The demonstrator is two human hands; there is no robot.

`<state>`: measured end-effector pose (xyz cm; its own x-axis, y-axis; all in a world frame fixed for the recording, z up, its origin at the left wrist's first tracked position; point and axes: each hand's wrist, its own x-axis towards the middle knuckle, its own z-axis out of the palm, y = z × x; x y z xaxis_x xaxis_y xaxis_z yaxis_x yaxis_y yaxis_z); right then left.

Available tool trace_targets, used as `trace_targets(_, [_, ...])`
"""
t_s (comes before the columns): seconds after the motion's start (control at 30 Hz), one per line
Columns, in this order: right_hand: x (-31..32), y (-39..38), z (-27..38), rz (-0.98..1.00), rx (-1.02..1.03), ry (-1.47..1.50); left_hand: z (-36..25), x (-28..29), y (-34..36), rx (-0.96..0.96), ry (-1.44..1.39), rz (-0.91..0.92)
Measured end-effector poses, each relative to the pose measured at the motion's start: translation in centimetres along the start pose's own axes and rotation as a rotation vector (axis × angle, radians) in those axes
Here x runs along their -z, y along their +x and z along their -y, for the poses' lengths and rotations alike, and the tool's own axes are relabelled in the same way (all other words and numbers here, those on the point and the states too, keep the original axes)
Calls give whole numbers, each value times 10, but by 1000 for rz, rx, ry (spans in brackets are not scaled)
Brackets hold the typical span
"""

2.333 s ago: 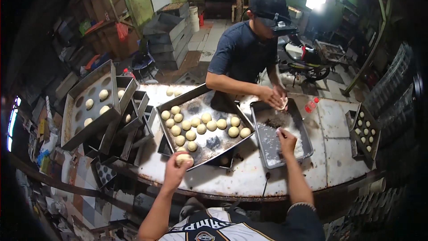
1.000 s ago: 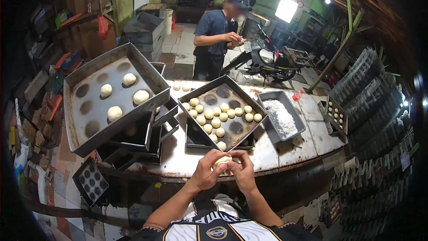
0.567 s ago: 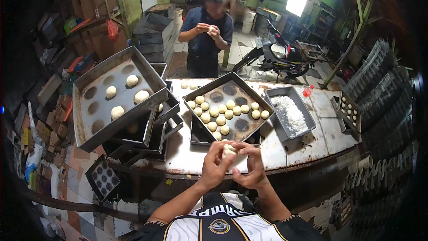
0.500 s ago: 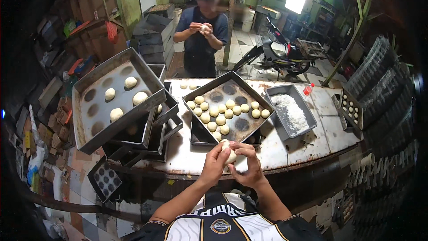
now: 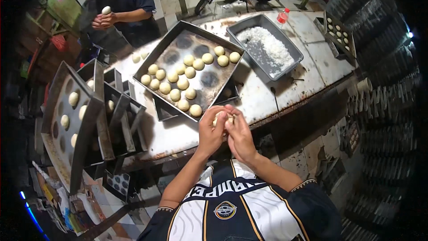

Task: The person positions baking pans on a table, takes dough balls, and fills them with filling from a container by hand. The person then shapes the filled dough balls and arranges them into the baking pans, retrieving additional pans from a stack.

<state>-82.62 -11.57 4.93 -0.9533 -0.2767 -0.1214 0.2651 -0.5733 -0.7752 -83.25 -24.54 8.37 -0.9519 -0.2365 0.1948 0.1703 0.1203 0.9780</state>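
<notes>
Across the white tabletop (image 5: 183, 133), a metal tray (image 5: 189, 47) is sitting at eleven o'clock; left hand (image 5: 210, 133) and right hand (image 5: 241, 137) are cupping together, fingers curled round pale dough (image 5: 216, 121).

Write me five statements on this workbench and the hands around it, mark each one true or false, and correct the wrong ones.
1. The wearer's left hand and right hand are closed around a piece of dough. True.
2. The square metal tray holds no dough balls. False: many lie in it.
3. A red-capped bottle is on the table near the grey rectangular tub. True.
4. The tub is to the left of the square metal tray. False: it is to the right.
5. The co-worker's hands hold a pale ball. True.
</notes>
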Motion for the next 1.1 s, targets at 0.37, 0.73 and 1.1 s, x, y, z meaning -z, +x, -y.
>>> trace_targets(0.37, [228,134,2,101,374,-1807,98,40,89,212,950,-152])
trace_targets(0.73, [247,143,15,125,295,-1696,136,50,116,431,844,-159])
trace_targets(1.1, [313,140,-55,173,495,-1762,59,94,-20,406,222,-228])
